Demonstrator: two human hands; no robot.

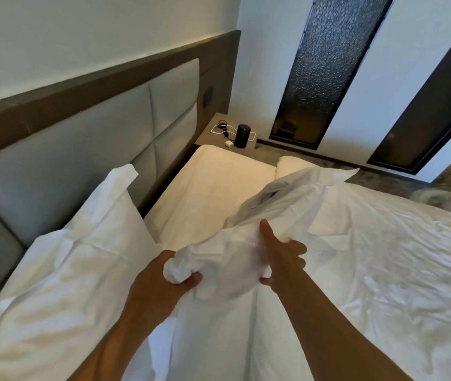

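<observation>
Both hands are busy with a white pillowcase (279,213) held up over the bed (383,265). The left hand (163,281) has its fingers curled tight round a bunched wad of the cloth at the near end. The right hand (282,257), just beside it, grips the same cloth from the other side, with the thumb stretched straight out along the fabric and the fingers folded over the far edge. From the two hands the pillowcase rises and runs away beyond them, its far corners sticking up. It is blurred close to the right hand, so I cannot make out the folds there.

To the left of the left hand a second white pillow (81,243) leans against the padded headboard (67,133). Beyond both hands lies a cream mattress (210,188), bare of sheet. Farther off still stands a bedside surface (210,125) carrying a black cylinder (242,135), a small white plug (229,144) and some tangled cables (221,127). Rumpled white sheet spreads to the right of the right hand.
</observation>
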